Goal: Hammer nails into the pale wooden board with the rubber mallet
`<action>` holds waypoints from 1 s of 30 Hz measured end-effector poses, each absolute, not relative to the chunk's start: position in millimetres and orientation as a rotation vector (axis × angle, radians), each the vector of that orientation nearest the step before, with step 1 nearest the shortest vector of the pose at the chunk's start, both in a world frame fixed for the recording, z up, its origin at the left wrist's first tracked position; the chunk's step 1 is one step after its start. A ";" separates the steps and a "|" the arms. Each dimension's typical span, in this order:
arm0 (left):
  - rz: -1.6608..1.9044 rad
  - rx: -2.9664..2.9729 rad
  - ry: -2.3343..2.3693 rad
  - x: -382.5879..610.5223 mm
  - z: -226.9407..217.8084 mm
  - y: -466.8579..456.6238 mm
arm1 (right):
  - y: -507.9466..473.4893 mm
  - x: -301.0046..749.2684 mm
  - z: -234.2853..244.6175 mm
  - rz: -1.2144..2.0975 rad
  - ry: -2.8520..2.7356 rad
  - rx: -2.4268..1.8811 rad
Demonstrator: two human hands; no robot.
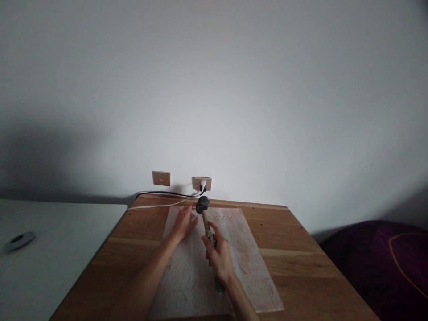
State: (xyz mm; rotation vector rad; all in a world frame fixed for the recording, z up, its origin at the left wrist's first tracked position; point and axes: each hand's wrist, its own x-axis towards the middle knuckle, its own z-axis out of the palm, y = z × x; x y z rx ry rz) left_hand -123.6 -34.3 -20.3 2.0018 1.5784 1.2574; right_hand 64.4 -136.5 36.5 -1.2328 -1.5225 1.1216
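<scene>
My right hand (219, 256) is wrapped round the handle of a hammer (202, 205), whose dark head points away from me above the far part of a whitish, worn board (197, 276). Near the board's far left edge, my left hand (183, 224) has its fingers bent together, close to the hammer head. What the left fingertips hold, if anything, is too small to make out. Several thin nails (223, 217) stand in a row along the far end of the board, to the right of my left hand.
The board lies on a wooden tabletop (284, 267) against a white wall. Behind it are a socket (207, 183) with a plug and cables (160, 206), and a second wall plate (161, 178). A white surface (67, 258) adjoins on the left; a purple beanbag-like shape (371, 254) sits right.
</scene>
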 end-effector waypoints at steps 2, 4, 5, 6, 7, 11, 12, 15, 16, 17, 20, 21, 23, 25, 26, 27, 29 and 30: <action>1.295 2.037 1.549 -123.0 -21.9 -34.2 | -134.6 62.8 36.6 1.153 -1.561 -1.235; 1.321 2.054 1.524 -122.6 -21.7 -34.4 | -134.7 63.8 36.1 1.173 -1.558 -1.240; 1.320 2.052 1.523 -122.5 -20.9 -34.7 | -135.9 65.6 35.7 1.172 -1.529 -1.243; 1.315 2.046 1.530 -122.5 -19.6 -35.1 | -138.0 68.4 35.0 1.164 -1.484 -1.246; 1.314 2.040 1.542 -122.5 -17.7 -35.7 | -140.9 72.4 34.0 1.152 -1.426 -1.253; 1.297 2.129 1.537 -120.0 -5.8 -45.5 | -160.6 101.3 23.3 1.122 -1.212 -1.306; 1.268 2.182 1.518 -117.7 -2.3 -50.4 | -166.8 111.1 18.5 1.109 -1.191 -1.322; 1.077 2.385 1.372 -104.7 6.9 -69.6 | -183.9 141.2 0.7 1.019 -1.220 -1.428; 0.985 2.449 1.292 -98.5 9.5 -76.4 | -188.1 150.0 -5.3 0.969 -1.232 -1.479; 0.894 2.505 1.209 -91.7 12.0 -82.8 | -191.2 157.6 -10.8 0.923 -1.252 -1.520; 0.697 2.612 1.099 -71.0 19.5 -96.8 | -195.1 172.0 -22.1 0.849 -1.330 -1.576; 0.655 2.640 1.114 -64.9 21.9 -99.4 | -195.1 174.1 -24.2 0.853 -1.356 -1.576; 0.586 2.703 1.168 -55.0 25.9 -102.0 | -194.7 175.7 -26.9 0.872 -1.376 -1.580; 0.538 2.771 1.192 -47.8 27.7 -102.8 | -194.4 175.2 -28.8 0.889 -1.364 -1.586; 0.522 2.805 1.186 -44.8 27.7 -103.1 | -194.3 174.5 -29.6 0.890 -1.352 -1.586; 0.513 2.834 1.177 -42.0 27.2 -103.5 | -194.3 173.8 -30.2 0.882 -1.338 -1.587; 0.502 2.871 1.158 -36.9 25.7 -104.3 | -194.4 171.9 -30.5 0.840 -1.308 -1.589; 0.497 2.879 1.148 -34.7 25.1 -104.6 | -194.6 170.9 -30.0 0.811 -1.294 -1.593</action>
